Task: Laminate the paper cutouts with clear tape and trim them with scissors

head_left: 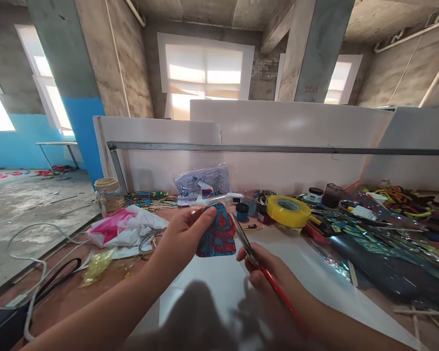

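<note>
Left hand point(186, 229), head view: the painted piece point(217, 239) is clamped between thumb and fingers, upright above the paper point(300, 251).
Right hand point(269, 268): the red-handled tool point(274, 282) is gripped by closed fingers.
Tool tip: it is held just beside the piece; contact cannot be told.
Tape point(287, 220): it is seen beyond the hands, near the blue jar point(242, 213).

A reddish-brown table point(66, 297) carries a white sheet point(300, 251), a jar point(109, 197) and crumpled plastic point(133, 228).
</note>
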Available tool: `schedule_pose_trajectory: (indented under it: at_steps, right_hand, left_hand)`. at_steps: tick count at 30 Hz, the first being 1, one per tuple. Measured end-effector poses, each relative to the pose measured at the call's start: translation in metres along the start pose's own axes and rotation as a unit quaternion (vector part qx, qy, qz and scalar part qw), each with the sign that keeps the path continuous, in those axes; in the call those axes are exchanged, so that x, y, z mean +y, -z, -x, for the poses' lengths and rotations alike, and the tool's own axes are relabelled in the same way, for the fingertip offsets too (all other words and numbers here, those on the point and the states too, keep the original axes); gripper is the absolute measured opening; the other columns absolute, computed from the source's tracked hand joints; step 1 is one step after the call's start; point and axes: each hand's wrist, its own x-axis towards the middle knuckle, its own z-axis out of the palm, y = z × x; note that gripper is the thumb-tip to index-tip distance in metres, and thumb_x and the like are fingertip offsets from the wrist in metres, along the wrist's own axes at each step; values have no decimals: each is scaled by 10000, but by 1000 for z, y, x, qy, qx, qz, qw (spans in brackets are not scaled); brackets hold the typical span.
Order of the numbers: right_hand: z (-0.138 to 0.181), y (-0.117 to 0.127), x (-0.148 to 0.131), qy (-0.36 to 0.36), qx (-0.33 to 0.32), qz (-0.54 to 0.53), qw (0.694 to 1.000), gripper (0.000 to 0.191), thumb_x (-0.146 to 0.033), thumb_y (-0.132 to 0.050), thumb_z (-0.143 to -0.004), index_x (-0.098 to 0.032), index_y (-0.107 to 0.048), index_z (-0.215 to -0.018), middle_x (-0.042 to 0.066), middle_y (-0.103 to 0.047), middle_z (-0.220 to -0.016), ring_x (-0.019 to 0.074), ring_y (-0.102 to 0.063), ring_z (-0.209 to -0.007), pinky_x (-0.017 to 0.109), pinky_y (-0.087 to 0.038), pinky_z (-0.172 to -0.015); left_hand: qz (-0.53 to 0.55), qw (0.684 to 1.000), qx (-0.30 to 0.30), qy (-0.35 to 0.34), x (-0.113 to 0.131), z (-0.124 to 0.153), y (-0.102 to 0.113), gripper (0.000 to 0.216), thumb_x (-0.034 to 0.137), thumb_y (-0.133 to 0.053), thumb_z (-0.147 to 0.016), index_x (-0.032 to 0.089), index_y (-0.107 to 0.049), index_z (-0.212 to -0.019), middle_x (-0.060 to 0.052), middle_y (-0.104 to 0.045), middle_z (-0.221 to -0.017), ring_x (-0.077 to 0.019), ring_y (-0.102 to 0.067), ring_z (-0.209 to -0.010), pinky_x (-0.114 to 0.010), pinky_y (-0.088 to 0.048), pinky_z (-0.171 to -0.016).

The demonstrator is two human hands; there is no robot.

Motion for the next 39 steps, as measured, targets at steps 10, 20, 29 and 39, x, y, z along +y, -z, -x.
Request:
schedule_pose_trajectory:
  at_steps: [10, 20, 29, 39]
  right_hand:
    - [-2, 1, -7, -17, 9, 6, 1000, 667, -844, -584, -798, -212, -567, -1012, -62, -388, -683, 120, -305, -585, 270, -255, -525]
    - [0, 0, -18, 13, -2, -17, 1000, 742, -836, -544, -837, -172, -611, -1162, -68, -372, -657, 107, -279, -559, 251, -245, -496]
    - [-1, 2, -9, -6, 1, -14, 1000, 740, -836, -556, -829, -174, -619, -1154, -88, -305, -607, 99, -212, -516, 246, -216, -463]
    - [-1, 1, -11, 17, 19, -27, 999, 670, -797, -610, -827, -172, -654, -1064, -4, -516, -730, 146, -428, -645, 258, -342, -554]
  left_hand:
    - [-297, 939, -8, -173, -3, 7, -1, 296, 393, -599, -937, 210, -739, -751, -47, -718, -764, -209, -626, -801, -300, -524, -736]
    - [-164, 984, -63, -5, -18, 6, -14, 400, 526, -593, -893, 172, -763, -814, -63, -722, -746, -167, -585, -625, -261, -502, -553]
    - [-186, 981, -49, -38, -14, 6, -14, 372, 488, -605, -884, 176, -795, -815, -56, -753, -760, -182, -626, -672, -271, -521, -623]
    - [-198, 979, -43, -23, -14, 5, -11, 372, 492, -609, -873, 160, -769, -817, -77, -770, -800, -195, -655, -709, -291, -519, -670]
